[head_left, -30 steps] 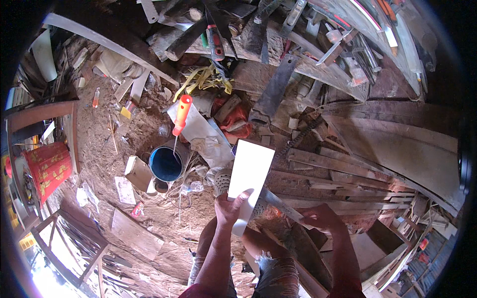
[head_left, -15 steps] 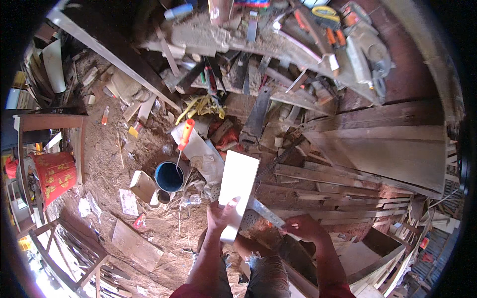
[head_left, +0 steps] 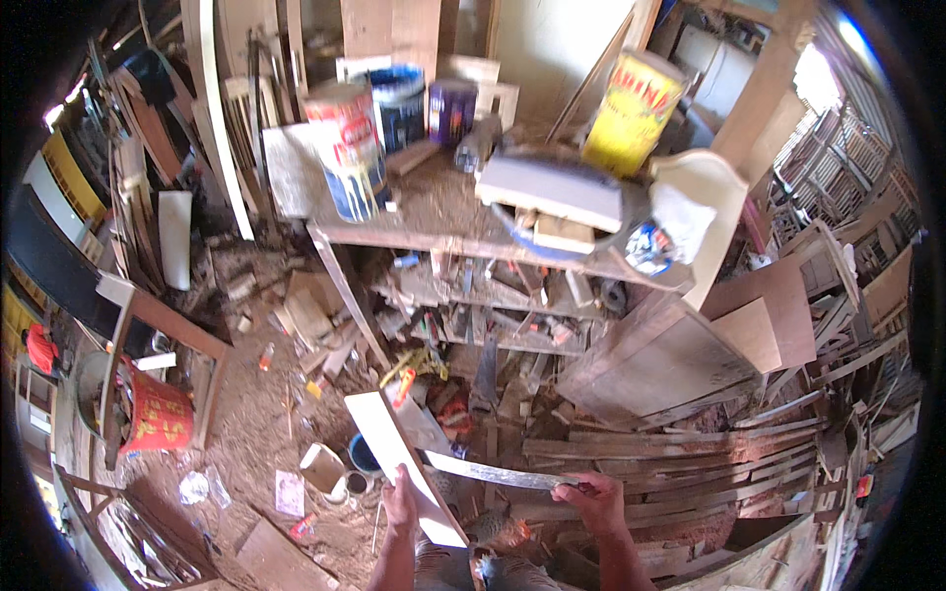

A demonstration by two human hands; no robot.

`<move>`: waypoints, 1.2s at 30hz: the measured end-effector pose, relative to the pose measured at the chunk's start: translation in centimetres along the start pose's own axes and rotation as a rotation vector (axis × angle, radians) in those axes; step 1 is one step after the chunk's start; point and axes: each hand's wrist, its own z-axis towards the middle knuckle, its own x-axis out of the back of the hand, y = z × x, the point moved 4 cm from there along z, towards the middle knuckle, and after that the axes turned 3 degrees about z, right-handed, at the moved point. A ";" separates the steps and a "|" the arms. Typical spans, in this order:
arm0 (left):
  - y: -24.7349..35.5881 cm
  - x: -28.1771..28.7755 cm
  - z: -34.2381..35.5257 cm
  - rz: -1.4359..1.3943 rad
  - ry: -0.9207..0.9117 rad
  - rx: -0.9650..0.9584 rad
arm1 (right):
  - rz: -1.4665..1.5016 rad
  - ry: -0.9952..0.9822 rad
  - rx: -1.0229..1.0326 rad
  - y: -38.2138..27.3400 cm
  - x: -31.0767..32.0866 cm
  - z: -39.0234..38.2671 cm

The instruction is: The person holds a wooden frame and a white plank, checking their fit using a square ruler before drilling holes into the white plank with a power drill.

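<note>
Worktop [head_left: 434, 219]: bearing yellow can [head_left: 634, 116].
Left hand [head_left: 400, 502]: fingers clamped on white board [head_left: 392, 441].
Right hand [head_left: 593, 500]: fingers clamped on metal strip [head_left: 493, 475] beside board.

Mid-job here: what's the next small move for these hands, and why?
Probably tilt the white board slightly with the left hand: the metal strip in the right hand reaches the board's right edge in this view, and whether they touch is unclear.
</note>
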 end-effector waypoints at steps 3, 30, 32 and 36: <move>7.4 -0.3 -3.6 -0.178 0.040 0.024 | -0.192 -0.086 0.161 -6.6 -1.3 -3.3; 32.6 28.6 -35.5 -0.243 0.186 -0.231 | 0.144 -0.280 0.751 -16.2 -29.4 -31.6; 33.1 31.9 -39.0 -0.272 0.280 -0.217 | 0.307 -0.279 0.658 -15.5 -35.7 -35.0; 33.7 37.7 -45.0 -0.255 0.462 -0.333 | 0.237 -0.440 0.505 -12.6 -44.0 -37.4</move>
